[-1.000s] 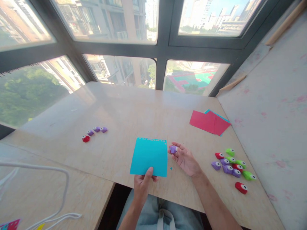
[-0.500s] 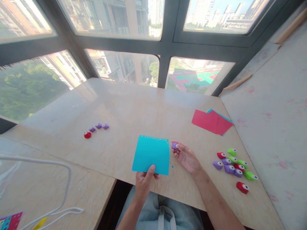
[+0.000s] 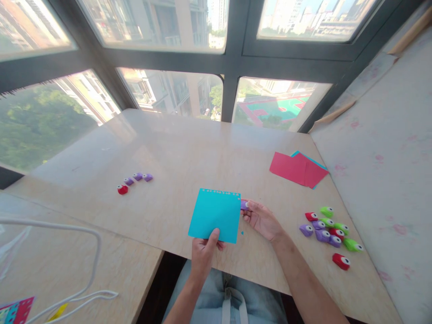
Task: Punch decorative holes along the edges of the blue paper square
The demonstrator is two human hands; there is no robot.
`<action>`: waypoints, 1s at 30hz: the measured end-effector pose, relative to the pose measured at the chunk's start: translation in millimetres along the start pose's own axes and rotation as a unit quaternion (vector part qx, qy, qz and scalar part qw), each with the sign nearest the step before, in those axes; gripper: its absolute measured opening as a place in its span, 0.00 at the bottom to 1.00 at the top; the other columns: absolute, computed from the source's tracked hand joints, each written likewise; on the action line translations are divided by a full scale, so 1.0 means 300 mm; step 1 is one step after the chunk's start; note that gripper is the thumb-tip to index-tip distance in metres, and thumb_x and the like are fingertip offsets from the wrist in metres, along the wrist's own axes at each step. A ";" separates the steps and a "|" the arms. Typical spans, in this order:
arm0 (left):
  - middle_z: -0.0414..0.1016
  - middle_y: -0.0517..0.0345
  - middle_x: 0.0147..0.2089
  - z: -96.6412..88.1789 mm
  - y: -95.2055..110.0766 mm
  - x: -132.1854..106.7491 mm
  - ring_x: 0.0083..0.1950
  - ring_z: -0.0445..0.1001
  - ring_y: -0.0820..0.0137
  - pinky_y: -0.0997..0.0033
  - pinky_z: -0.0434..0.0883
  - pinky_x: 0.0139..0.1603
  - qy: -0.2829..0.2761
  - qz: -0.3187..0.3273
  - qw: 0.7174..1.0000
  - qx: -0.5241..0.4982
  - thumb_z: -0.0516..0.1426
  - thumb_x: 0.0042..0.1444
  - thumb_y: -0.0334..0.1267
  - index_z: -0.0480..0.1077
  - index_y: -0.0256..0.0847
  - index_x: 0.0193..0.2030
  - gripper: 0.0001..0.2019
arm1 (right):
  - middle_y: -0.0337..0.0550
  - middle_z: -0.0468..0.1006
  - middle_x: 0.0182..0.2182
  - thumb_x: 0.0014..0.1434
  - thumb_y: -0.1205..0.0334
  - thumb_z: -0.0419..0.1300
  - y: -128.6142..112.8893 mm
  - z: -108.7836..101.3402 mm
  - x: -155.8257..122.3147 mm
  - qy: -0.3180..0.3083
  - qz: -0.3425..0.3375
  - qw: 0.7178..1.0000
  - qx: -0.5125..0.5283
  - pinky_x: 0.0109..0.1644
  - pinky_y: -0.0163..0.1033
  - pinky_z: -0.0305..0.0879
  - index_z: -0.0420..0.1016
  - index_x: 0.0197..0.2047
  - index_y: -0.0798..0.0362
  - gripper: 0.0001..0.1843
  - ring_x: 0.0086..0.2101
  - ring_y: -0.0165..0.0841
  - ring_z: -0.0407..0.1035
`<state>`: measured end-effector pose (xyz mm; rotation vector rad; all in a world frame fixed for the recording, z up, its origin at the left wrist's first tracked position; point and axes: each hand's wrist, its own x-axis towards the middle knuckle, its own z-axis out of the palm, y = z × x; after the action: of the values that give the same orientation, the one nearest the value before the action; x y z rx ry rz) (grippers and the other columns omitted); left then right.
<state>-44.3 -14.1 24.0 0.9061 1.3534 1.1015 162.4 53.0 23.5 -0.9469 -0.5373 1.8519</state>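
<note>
A person's left hand (image 3: 204, 253) clamps its fingers on a square turquoise paper sheet (image 3: 216, 213), perforated along the top, at lower center; the right hand (image 3: 263, 220) grips a small purple plastic punch (image 3: 244, 206) at the sheet's right edge.

A pale, faintly marbled counter (image 3: 175, 153), glossy toward the windows, carries everything, a seam dividing off its lower-left section (image 3: 128, 265). On its left side one red eyed piece (image 3: 122, 190) ends a slanting row of three purple eyed pieces (image 3: 137, 177). At the right lies a loose cluster (image 3: 322, 236) of similar pieces in green, purple and red (one red sits a little apart). Beyond it, red sheets (image 3: 288, 169) overlap a blue sheet (image 3: 295, 153). A tiny blue scrap (image 3: 242, 233) lies near the front edge; a white cable (image 3: 96, 261) loops across the lower-left section.
</note>
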 end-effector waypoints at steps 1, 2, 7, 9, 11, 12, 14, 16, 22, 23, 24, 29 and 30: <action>0.77 0.51 0.20 0.001 0.000 0.000 0.24 0.76 0.65 0.68 0.74 0.32 0.000 -0.004 1.000 0.002 0.60 0.55 0.55 0.74 0.38 0.18 0.24 | 0.40 0.83 0.31 0.50 0.54 0.73 0.000 -0.003 0.000 0.000 -0.001 1.000 0.002 0.31 0.30 0.68 0.83 0.43 0.51 0.17 0.29 0.28 0.74; 0.77 0.50 0.20 0.002 0.000 -0.001 0.24 0.76 0.65 0.68 0.75 0.32 -0.001 -0.008 1.000 0.004 0.60 0.55 0.54 0.74 0.38 0.18 0.24 | 0.40 0.83 0.32 0.50 0.54 0.73 0.001 -0.005 0.001 0.001 -0.004 1.000 0.004 0.31 0.30 0.68 0.83 0.43 0.51 0.18 0.30 0.28 0.74; 0.78 0.48 0.21 0.000 0.001 0.003 0.23 0.77 0.64 0.69 0.76 0.31 -0.016 -0.034 0.999 0.000 0.61 0.55 0.54 0.76 0.36 0.19 0.24 | 0.42 0.84 0.37 0.50 0.50 0.73 0.002 -0.011 0.002 0.009 -0.025 1.000 0.001 0.40 0.35 0.72 0.82 0.45 0.50 0.21 0.35 0.32 0.77; 0.79 0.47 0.22 0.000 0.002 0.006 0.22 0.76 0.65 0.69 0.76 0.29 -0.021 -0.047 0.999 -0.008 0.62 0.54 0.55 0.77 0.35 0.19 0.24 | 0.43 0.84 0.39 0.49 0.49 0.73 -0.001 -0.008 0.000 0.005 -0.028 1.000 0.004 0.42 0.37 0.72 0.82 0.45 0.49 0.21 0.36 0.33 0.77; 0.79 0.47 0.22 0.001 0.003 0.009 0.22 0.76 0.65 0.70 0.76 0.28 -0.022 -0.057 0.998 -0.012 0.62 0.53 0.55 0.77 0.35 0.19 0.24 | 0.43 0.84 0.39 0.50 0.49 0.73 -0.004 -0.006 -0.002 0.001 -0.033 0.999 0.010 0.43 0.37 0.73 0.82 0.45 0.49 0.21 0.36 0.33 0.77; 0.79 0.47 0.22 0.002 0.003 0.010 0.22 0.76 0.65 0.70 0.76 0.28 -0.023 -0.061 0.998 -0.013 0.62 0.52 0.55 0.77 0.35 0.19 0.24 | 0.43 0.84 0.40 0.50 0.50 0.73 -0.005 -0.004 -0.003 -0.001 -0.036 0.999 0.012 0.43 0.37 0.73 0.82 0.46 0.49 0.21 0.37 0.33 0.78; 0.79 0.46 0.22 0.004 0.004 0.010 0.22 0.77 0.65 0.70 0.76 0.28 -0.025 -0.066 0.997 -0.010 0.63 0.52 0.55 0.77 0.35 0.19 0.24 | 0.43 0.84 0.40 0.50 0.52 0.73 -0.005 -0.003 -0.004 -0.002 -0.043 0.999 0.012 0.43 0.36 0.74 0.82 0.46 0.49 0.20 0.37 0.33 0.78; 0.79 0.46 0.23 0.006 0.005 0.010 0.23 0.77 0.64 0.70 0.77 0.29 -0.029 -0.070 0.997 -0.003 0.63 0.52 0.55 0.78 0.35 0.19 0.23 | 0.43 0.84 0.40 0.50 0.53 0.73 -0.004 -0.002 -0.004 -0.002 -0.047 0.999 0.010 0.43 0.35 0.74 0.82 0.46 0.50 0.20 0.37 0.32 0.78; 0.80 0.48 0.24 0.008 -0.002 0.005 0.24 0.79 0.64 0.70 0.77 0.30 -0.027 -0.065 0.998 -0.004 0.62 0.53 0.55 0.78 0.35 0.22 0.23 | 0.44 0.85 0.38 0.51 0.54 0.73 0.002 -0.005 -0.001 -0.008 -0.048 0.999 0.005 0.40 0.33 0.75 0.82 0.45 0.52 0.19 0.34 0.31 0.78; 0.80 0.48 0.24 0.007 -0.004 0.003 0.25 0.79 0.64 0.70 0.77 0.30 -0.027 -0.060 0.998 -0.005 0.62 0.53 0.54 0.78 0.35 0.22 0.22 | 0.44 0.85 0.38 0.51 0.55 0.73 0.003 -0.007 0.000 -0.007 -0.048 0.999 0.005 0.40 0.32 0.75 0.82 0.45 0.52 0.19 0.34 0.30 0.78; 0.80 0.49 0.25 0.006 -0.006 0.002 0.25 0.79 0.65 0.70 0.77 0.30 -0.028 -0.054 0.998 -0.006 0.62 0.53 0.54 0.78 0.35 0.23 0.22 | 0.44 0.85 0.38 0.51 0.55 0.73 0.005 -0.009 0.001 -0.006 -0.048 0.999 0.005 0.40 0.32 0.75 0.82 0.45 0.52 0.18 0.34 0.30 0.78; 0.79 0.51 0.24 0.005 -0.013 0.001 0.24 0.77 0.67 0.72 0.76 0.30 -0.029 -0.031 0.999 -0.010 0.61 0.55 0.52 0.77 0.36 0.22 0.21 | 0.44 0.85 0.38 0.52 0.54 0.73 0.010 -0.018 0.004 -0.014 -0.046 0.999 -0.001 0.40 0.33 0.75 0.82 0.44 0.52 0.18 0.34 0.30 0.78; 0.79 0.51 0.23 0.005 -0.014 0.001 0.24 0.77 0.68 0.73 0.75 0.29 -0.029 -0.027 0.999 -0.008 0.61 0.56 0.52 0.76 0.36 0.22 0.21 | 0.44 0.85 0.38 0.52 0.54 0.72 0.010 -0.017 0.004 -0.016 -0.045 0.999 -0.002 0.40 0.32 0.75 0.82 0.44 0.52 0.18 0.34 0.30 0.78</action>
<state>-42.5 -14.7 20.1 0.8787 1.3120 1.0360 164.7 52.7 17.7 -0.8825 -0.5932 1.7880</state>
